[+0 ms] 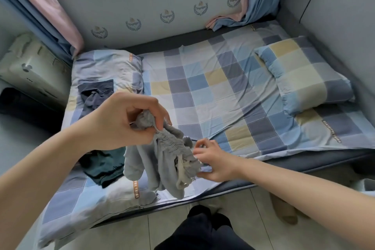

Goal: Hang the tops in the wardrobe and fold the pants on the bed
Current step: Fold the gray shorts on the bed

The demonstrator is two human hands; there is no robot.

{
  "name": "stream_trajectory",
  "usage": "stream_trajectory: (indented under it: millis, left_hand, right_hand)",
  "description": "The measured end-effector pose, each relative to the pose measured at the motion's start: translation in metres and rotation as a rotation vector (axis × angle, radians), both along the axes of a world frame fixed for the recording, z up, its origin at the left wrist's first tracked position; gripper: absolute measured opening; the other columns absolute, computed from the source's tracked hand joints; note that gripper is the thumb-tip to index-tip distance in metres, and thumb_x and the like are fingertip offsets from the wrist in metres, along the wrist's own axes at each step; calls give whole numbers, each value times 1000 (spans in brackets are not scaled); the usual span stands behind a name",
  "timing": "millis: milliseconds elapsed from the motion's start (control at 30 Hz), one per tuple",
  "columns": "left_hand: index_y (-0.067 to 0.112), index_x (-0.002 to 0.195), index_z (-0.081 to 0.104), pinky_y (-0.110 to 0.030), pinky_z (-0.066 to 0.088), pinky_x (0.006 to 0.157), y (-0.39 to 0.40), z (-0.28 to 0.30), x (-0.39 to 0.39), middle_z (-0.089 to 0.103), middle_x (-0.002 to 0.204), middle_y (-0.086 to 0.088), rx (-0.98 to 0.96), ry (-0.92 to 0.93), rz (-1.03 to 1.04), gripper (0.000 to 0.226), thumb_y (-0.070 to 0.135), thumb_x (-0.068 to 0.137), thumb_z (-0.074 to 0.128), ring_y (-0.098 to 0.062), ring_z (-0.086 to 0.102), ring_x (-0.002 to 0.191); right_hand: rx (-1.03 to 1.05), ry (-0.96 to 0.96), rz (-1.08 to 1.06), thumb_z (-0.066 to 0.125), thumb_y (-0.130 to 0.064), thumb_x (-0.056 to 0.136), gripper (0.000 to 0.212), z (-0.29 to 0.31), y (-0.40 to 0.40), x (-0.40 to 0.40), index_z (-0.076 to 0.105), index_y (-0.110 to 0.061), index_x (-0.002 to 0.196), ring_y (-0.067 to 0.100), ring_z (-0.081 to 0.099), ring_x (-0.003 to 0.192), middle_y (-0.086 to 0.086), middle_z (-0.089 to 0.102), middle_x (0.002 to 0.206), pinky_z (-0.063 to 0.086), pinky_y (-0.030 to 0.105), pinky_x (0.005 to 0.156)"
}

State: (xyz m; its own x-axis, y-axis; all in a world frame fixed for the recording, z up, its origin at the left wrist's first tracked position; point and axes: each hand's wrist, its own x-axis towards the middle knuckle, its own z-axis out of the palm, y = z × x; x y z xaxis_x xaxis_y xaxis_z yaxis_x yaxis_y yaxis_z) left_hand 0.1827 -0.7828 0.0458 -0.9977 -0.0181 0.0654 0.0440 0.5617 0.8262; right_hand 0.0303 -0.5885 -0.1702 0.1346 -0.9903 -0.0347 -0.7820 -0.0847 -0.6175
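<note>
Both forearms are reaching in from the bottom corners, over dark trouser legs [205,227] standing at the bed's edge. Up high, the left hand [121,117] is gripping a bunched end of the grey pants [162,160], fingers and thumb curling tight round the gathered waistband so the rest is hanging down toward the near edge of the bed [203,95]. Lower down, the right hand [211,160] is working at the other side of the waistband, fingertips pinching the cloth where a pale drawstring [182,174] is dangling. The pants are crumpled and twisted, hanging just above the checked sheet, their lower end seeming to brush it. Behind them, a dark green garment [101,168] is lying in a heap on the bed, and a navy garment [95,95] is lying farther back, beside the left pillow [107,65]; a second pillow [304,75] is resting well apart at the right. No wardrobe is showing. This looks like the pants step, at its start: the garment is being sorted out, not yet folded. Next, the hands probably need to find the two waistband corners, draw them apart, shake the legs straight and lay the pants flat on the open sheet.
</note>
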Motion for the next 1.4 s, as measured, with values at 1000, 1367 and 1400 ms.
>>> stream_trajectory:
  millis: [1000,1367,1400]
  left_hand:
    - [2,78,70,-40,53,85,-181,-171,30,51,112,16,-642,106,366,17,0,68,84,-29,61,97]
    - [8,80,54,-17,37,55,-163,-193,16,54,69,2,-60,-304,488,22,12,83,75,-7,49,61]
    - [10,82,51,-17,35,54,-160,-194,18,53,68,5,-64,-336,468,24,14,83,75,-3,46,59]
  right_hand:
    - [-82,552,-465,73,-13,81,14,62,31,-158,62,-5,83,31,51,86,11,57,99,50,46,74]
    - [130,-581,-983,63,-12,90,8,49,52,-157,56,-15,88,3,62,70,0,68,74,54,22,59]
    - [148,-642,-988,62,-11,90,12,43,56,-157,55,-20,88,4,63,68,0,68,73,53,23,57]
